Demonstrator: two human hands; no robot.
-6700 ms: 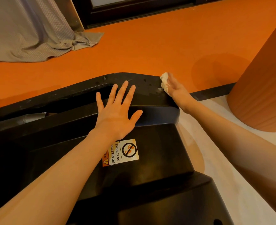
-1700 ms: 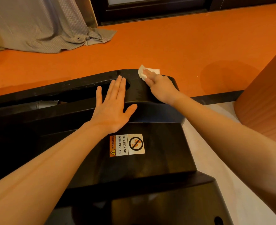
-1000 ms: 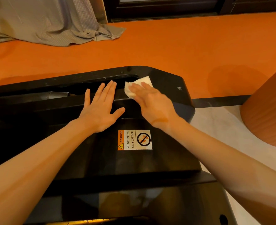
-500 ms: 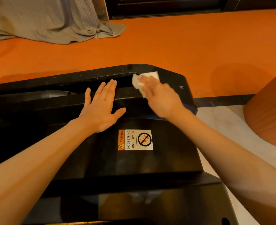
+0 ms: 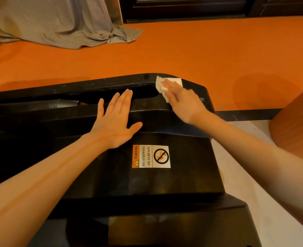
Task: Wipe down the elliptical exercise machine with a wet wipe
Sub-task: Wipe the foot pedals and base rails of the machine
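A person leans over the black plastic shroud [image 5: 165,177] of an elliptical exercise machine, with a white "no stepping on surface" warning label [image 5: 151,156] at its centre. Just beyond and left of the label, the left hand [image 5: 115,122] lies flat on the housing, fingers straight and holding nothing, bracing. Beyond and right of the label, the right hand [image 5: 182,98] presses a crumpled white wet wipe [image 5: 162,83] against the shroud's far rim, its fingers extended on top of the cloth, not curled around it. The wipe sits at the end of a dark slot [image 5: 143,90] in the housing, where a grey metal rail [image 5: 63,103] shows further left. Because only flat fingers pin it, I judge the wipe could slide free and drop into that slot, or bunch and skip the dusty specks along the rim. An orange floor [image 5: 182,50] lies beyond.
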